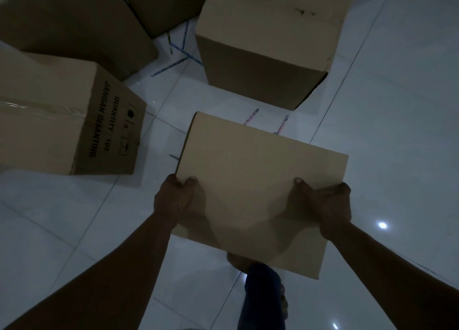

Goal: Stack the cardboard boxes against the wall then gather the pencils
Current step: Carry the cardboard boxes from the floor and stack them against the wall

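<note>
Head view, held box: we grip a plain cardboard box [260,180] just below the middle of the frame, its broad top face turned up to us.
Left hand: our left hand [177,198] is clamped on the box's near-left edge at about 8 o'clock of the box, thumb on top and fingers curled round the side.
Right hand: our right hand [327,205] is clamped on the near-right edge at about 4 o'clock of the box, thumb on top.
Printed box: at 9 o'clock of the frame a taped box [62,121] stands on the white tiled floor [397,106], its side printed "QUANTITY 100" and "JANGAN DIBANTING".
Far boxes: at 12 o'clock sits a tall plain box [265,44]; at 11 o'clock we see two dark boxes [74,19] close together.
Blue pencils: several blue pencils [178,54] lie crossed on the tiles between the dark boxes and the tall box.
Pink pencils: two pink pencils [250,117] lie just beyond the held box's far edge, partly hidden by it.
Small pencil tip: one more pencil end [173,157] shows at the held box's left edge.
Below: a foot [238,261] and a blue trouser leg [263,300] show at 6 o'clock, under the box's near edge.
</note>
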